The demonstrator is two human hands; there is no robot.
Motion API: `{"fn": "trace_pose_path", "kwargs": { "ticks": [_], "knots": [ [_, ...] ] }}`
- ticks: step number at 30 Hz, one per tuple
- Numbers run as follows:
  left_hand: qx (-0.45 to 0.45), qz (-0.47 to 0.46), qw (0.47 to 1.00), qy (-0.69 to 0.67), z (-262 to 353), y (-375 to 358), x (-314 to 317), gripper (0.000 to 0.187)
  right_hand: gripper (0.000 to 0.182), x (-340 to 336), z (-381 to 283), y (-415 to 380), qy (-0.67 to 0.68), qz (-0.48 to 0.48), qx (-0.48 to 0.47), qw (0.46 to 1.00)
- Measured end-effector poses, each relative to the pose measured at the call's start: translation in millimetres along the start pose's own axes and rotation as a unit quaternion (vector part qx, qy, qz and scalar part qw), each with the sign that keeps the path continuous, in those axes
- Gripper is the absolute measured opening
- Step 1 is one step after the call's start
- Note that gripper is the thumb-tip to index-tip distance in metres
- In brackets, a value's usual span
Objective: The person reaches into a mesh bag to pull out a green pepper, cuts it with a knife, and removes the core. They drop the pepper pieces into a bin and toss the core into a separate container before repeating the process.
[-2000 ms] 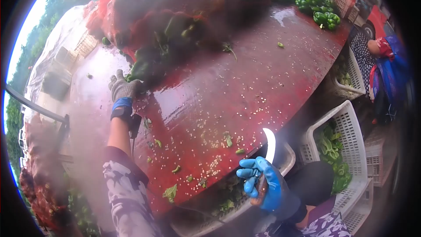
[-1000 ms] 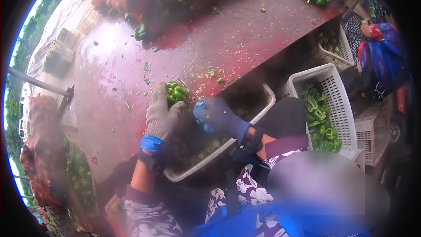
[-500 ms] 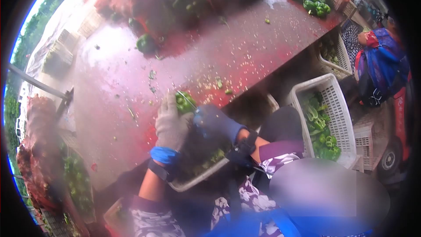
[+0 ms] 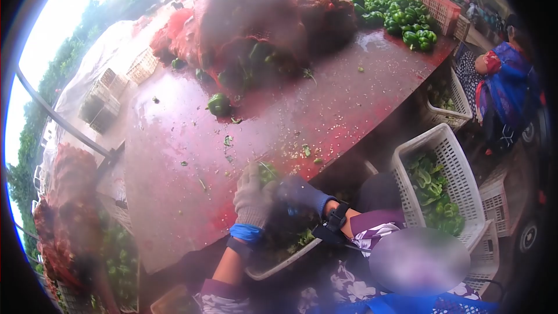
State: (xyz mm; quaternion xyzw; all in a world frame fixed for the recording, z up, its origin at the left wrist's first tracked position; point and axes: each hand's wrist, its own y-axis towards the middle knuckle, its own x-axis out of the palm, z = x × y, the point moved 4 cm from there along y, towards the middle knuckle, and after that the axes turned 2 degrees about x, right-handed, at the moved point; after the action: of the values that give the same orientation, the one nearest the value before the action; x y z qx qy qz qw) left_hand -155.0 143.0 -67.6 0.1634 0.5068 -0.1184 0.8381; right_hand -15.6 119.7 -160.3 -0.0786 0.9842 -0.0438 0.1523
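Observation:
At the near edge of the table, my left hand (image 4: 253, 199), in a pale grey knit glove, is closed around a green bell pepper (image 4: 268, 172). Glove and blur cover part of the pepper. Against its right side is my right hand (image 4: 299, 193), in a blue glove, fingers closed. A thin, shiny, blade-like tool shows at the pepper from the right hand; its handle is hidden in the glove. Below both hands sits a pale crate (image 4: 285, 263) with green scraps in it. Seeds and green bits lie on the table just beyond the hands.
Red mesh sacks of peppers (image 4: 250, 17) stand on the reddish table (image 4: 174, 197), with a loose pepper (image 4: 218, 105) in front. A pepper pile (image 4: 401, 14) lies at the far right. On my right are a white crate (image 4: 465, 180) of cut peppers and a person (image 4: 508, 87).
The view has tilted up, so table and hands appear lower and more of the sacks shows. Both hands stay together at the pepper, which is now more covered.

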Motion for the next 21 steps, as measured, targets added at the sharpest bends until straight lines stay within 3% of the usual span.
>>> {"fn": "trace_pose_path", "kwargs": {
  "ticks": [4, 6, 9, 10, 12, 13, 16, 19, 21],
  "knots": [
    [0.031, 0.036, 0.999, -0.008, -2.4, -2.8, 0.6, 0.073, 0.015, 5.1, -2.6, -3.0, -0.001, -0.017, 0.001, 1.0],
    [0.045, 0.039, 0.998, -0.023, -6.3, -2.6, 4.6, 0.072, 0.017, 0.6, -4.8, -4.6, -0.037, 0.019, 0.011, 0.999],
    [0.061, 0.045, 0.997, 0.001, -0.7, -1.8, 4.2, 0.072, 0.021, 1.9, 0.9, -1.2, 0.016, 0.019, 0.03, 0.999],
    [0.062, 0.048, 0.997, -0.008, -1.4, -5.4, 5.1, 0.073, 0.023, 3.3, -10.8, -5.2, 0.068, 0.017, 0.048, 0.996],
    [0.07, 0.066, 0.995, -0.026, -1.9, -7.5, 6.1, 0.074, 0.021, -7.5, -34.9, -19.1, 0.131, -0.002, 0.183, 0.974],
    [0.069, 0.068, 0.995, -0.035, -1.0, -6.6, 4.9, 0.072, 0.018, -13.3, -45.9, -22.6, 0.09, -0.019, 0.157, 0.983],
    [0.043, 0.049, 0.993, -0.097, 1.1, -7.3, 0.3, 0.071, 0.019, -7.6, -33.8, -25.1, 0.138, -0.001, 0.191, 0.972],
    [-0.037, 0.039, 0.988, -0.142, 15.8, -7.2, -10.3, 0.068, 0.02, -9.0, -33.2, -22.8, 0.063, 0.001, 0.18, 0.982],
    [-0.021, 0.053, 0.992, -0.115, 14.7, 0.9, -0.9, 0.069, 0.021, -7.7, -29.1, -18.0, 0.029, 0.011, 0.129, 0.991]
  ]
}}
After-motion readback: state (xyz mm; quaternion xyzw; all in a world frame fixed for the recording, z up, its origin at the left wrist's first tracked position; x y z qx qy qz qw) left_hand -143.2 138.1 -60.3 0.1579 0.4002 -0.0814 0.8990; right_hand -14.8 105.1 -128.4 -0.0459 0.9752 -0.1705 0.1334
